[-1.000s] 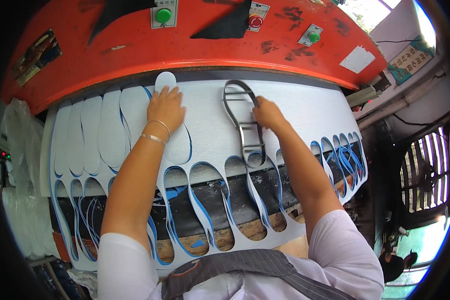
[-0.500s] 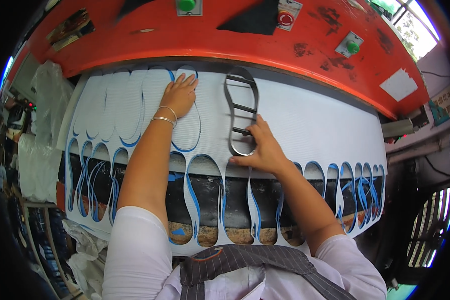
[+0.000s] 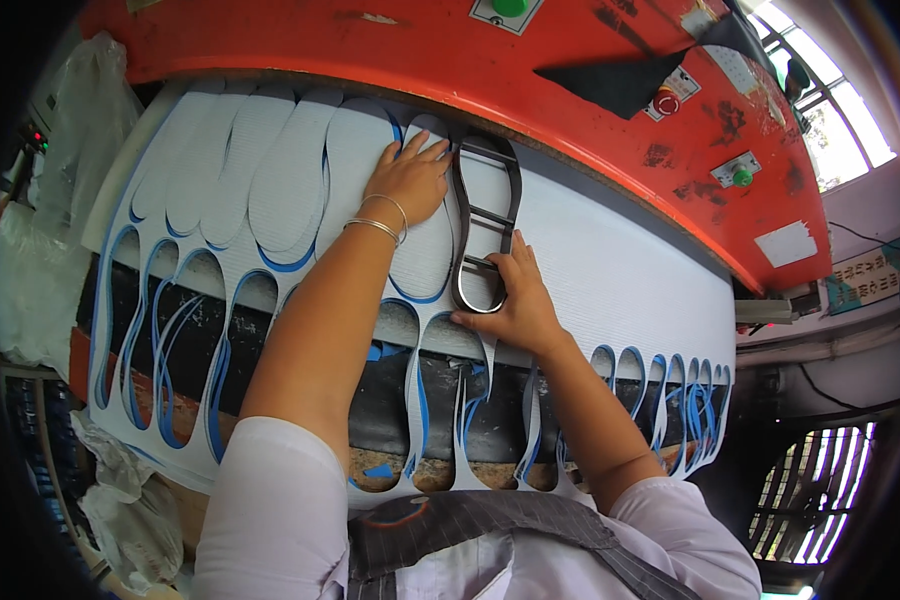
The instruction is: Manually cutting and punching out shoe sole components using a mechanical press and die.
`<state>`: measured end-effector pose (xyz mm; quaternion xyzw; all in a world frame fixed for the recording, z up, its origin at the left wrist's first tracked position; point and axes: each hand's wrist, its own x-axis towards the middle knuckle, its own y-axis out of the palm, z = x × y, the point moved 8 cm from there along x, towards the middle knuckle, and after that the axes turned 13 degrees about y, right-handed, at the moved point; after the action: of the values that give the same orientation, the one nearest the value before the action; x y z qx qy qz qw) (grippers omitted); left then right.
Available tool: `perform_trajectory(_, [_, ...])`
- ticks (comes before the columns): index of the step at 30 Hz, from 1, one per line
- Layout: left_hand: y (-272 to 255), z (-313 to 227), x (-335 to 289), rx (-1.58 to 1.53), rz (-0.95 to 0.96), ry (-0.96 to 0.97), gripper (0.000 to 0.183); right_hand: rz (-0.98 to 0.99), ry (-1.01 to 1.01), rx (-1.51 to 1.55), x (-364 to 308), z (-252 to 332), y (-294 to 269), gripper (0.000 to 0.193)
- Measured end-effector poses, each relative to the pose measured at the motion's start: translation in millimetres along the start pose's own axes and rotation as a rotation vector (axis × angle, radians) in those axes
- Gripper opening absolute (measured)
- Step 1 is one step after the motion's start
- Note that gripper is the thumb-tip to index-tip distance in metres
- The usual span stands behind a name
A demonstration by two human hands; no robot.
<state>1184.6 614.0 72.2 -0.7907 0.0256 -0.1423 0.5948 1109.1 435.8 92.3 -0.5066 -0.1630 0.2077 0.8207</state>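
Observation:
A white ribbed sheet (image 3: 610,270) with blue layers at its cut edges lies across the work surface. My left hand (image 3: 410,182) rests flat on the sheet, fingers spread, over the top part of a sole-shaped cut piece (image 3: 418,255). Just right of that piece stands a dark metal sole-shaped cutting die (image 3: 491,217) with crossbars, its edge close beside the cut outline. My right hand (image 3: 520,305) grips the die's lower right end, with the thumb at its bottom curve. Several more cut soles (image 3: 288,185) lie in a row to the left.
A red machine beam (image 3: 390,50) with green buttons (image 3: 741,176) and a red button (image 3: 662,102) spans the far side. Nearer me, sole-shaped openings in the sheet bare a black surface (image 3: 380,415). Plastic bags (image 3: 40,270) hang at the left.
The die has come closer to the cut outline under my left hand, narrowing the gap between them. My head view has turned, shifting the machine to the right.

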Motion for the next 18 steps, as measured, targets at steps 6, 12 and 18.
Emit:
perform_trajectory(6, [5,3,1,0.013,-0.029,0.021,0.046,-0.035,0.019,0.011,1,-1,6,0.085])
perform_trajectory(12, [2,7,1,0.004,-0.006,-0.003,0.045,-0.029,-0.005,0.031,4,1,1,0.08])
perform_trajectory(18, [-17,-1,-1,0.025,0.082,-0.084,0.037,-0.045,-0.035,0.032,5,1,-2,0.081])
